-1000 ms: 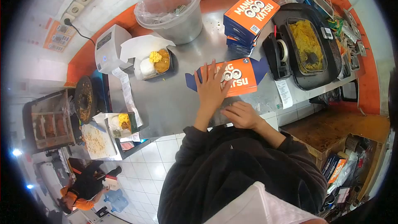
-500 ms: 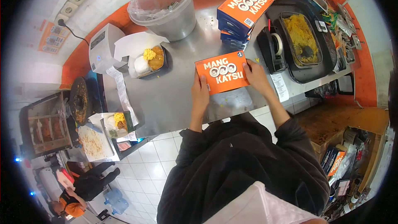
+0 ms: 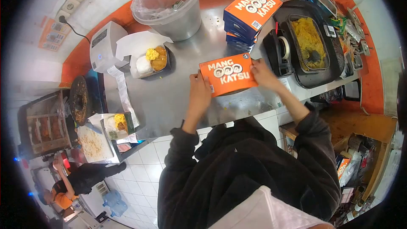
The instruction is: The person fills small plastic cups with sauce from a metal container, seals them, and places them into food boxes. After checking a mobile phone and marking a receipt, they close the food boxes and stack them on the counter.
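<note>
An orange "MANG KATSU" food box (image 3: 227,88) with a closed lid is between my two hands, low over the metal counter. My left hand (image 3: 200,91) grips its left side, and my right hand (image 3: 264,74) grips the right edge, fingers partly hidden by the box. Behind it rises a stack of similar boxes (image 3: 254,6), orange on top with dark blue sides. To the left stands an open box (image 3: 150,61) holding white rice, yellow egg and a brown topping. Near my right hand is a black tape dispenser (image 3: 277,55).
A lined grey bucket (image 3: 171,19) stands at the back, with a white printer (image 3: 106,46) to its left. On the right a tray of yellow food (image 3: 308,40) sits on a black surface. Another open meal box (image 3: 118,126) is at the left corner. A co-worker (image 3: 70,188) is at lower left.
My left hand has shifted left and up along the box's side. My right hand's fingers have moved at the right edge. The co-worker's arms have moved up.
</note>
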Demonstrator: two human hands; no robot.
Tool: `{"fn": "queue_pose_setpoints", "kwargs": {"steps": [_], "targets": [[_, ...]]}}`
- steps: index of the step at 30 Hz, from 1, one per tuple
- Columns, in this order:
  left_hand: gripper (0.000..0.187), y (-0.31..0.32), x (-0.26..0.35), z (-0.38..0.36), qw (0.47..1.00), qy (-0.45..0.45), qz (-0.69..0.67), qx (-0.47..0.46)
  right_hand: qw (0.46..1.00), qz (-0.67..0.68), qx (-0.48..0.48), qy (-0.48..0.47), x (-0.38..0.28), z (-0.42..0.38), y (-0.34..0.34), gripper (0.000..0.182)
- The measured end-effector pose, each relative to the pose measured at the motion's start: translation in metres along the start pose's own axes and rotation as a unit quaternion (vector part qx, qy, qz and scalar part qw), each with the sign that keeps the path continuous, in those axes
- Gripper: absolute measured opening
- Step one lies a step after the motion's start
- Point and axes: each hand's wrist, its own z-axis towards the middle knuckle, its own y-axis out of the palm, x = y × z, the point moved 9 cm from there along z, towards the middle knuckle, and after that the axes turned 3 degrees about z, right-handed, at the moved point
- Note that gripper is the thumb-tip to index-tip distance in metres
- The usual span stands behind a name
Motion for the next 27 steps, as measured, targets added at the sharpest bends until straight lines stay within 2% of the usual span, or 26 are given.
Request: {"fn": "queue_pose_setpoints", "kwargs": {"steps": [1, 2, 3, 4, 5, 6, 7, 8, 10, 11, 13, 14, 17, 18, 20, 22, 26, 27], "targets": [[0.057, 0.011, -0.017, -0.001, 0.999, -0.025, 0.027, 0.035, 0.995, -0.073, 0.066, 0.002, 0.005, -0.008, 0.007, 0.045], [0.057, 0.013, -0.015, -0.001, 0.999, -0.026, 0.028, 0.035, 0.995, -0.072, 0.065, 0.002, 0.003, -0.018, 0.009, 0.045], [0.062, 0.004, 0.001, 0.004, 0.974, 0.036, 0.201, 0.095, 0.989, -0.109, 0.087, -0.058, -0.013, -0.023, 0.003, 0.052], [0.067, 0.002, 0.019, 0.005, 0.914, 0.095, 0.365, 0.151, 0.976, -0.147, 0.107, -0.116, -0.027, -0.027, -0.003, 0.06], [0.067, -0.006, 0.03, -0.001, 0.915, 0.088, 0.367, 0.143, 0.979, -0.143, 0.1, -0.11, -0.023, -0.032, -0.007, 0.06], [0.071, -0.006, 0.058, -0.005, 0.898, 0.207, 0.377, 0.096, 0.958, -0.193, 0.01, -0.211, -0.034, -0.034, 0.004, 0.069], [0.075, -0.008, 0.09, -0.009, 0.863, 0.327, 0.38, 0.059, 0.914, -0.244, -0.072, -0.316, -0.045, -0.033, 0.011, 0.077], [0.075, -0.018, 0.102, -0.008, 0.862, 0.329, 0.382, 0.059, 0.914, -0.244, -0.069, -0.316, -0.049, -0.027, 0.004, 0.077], [0.082, -0.005, 0.113, -0.012, 0.826, 0.382, 0.411, -0.064, 0.872, -0.315, -0.128, -0.353, -0.051, -0.028, 0.011, 0.081], [0.082, -0.002, 0.112, -0.013, 0.823, 0.388, 0.409, -0.071, 0.876, -0.314, -0.125, -0.345, -0.041, -0.026, 0.014, 0.081], [0.086, 0.005, 0.104, -0.006, 0.822, 0.362, 0.43, -0.09, 0.83, -0.344, -0.08, -0.432, -0.024, -0.028, 0.031, 0.073], [0.086, 0.007, 0.103, -0.003, 0.819, 0.368, 0.43, -0.093, 0.796, -0.343, 0.013, -0.498, -0.032, -0.039, 0.028, 0.058], [0.088, 0.011, 0.093, 0.005, 0.807, 0.357, 0.457, -0.112, 0.79, -0.33, 0.054, -0.514, -0.031, -0.044, 0.028, 0.047], [0.087, 0.011, 0.088, 0.007, 0.803, 0.352, 0.465, -0.119, 0.816, -0.286, 0.038, -0.501, -0.03, -0.043, 0.026, 0.047], [0.087, 0.012, 0.099, 0.003, 0.797, 0.35, 0.475, -0.127, 0.832, -0.273, 0.01, -0.483, -0.027, -0.045, 0.025, 0.047], [0.086, 0.005, 0.114, -0.008, 0.814, 0.333, 0.469, -0.082, 0.851, -0.232, -0.032, -0.471, -0.023, -0.048, 0.026, 0.048], [0.086, 0.013, 0.112, -0.013, 0.842, 0.323, 0.431, -0.038, 0.848, -0.293, -0.038, -0.439, -0.02, -0.05, 0.036, 0.051], [0.085, 0.018, 0.104, -0.01, 0.845, 0.305, 0.438, -0.027, 0.845, -0.312, -0.013, -0.434, -0.024, -0.056, 0.032, 0.048]]}}
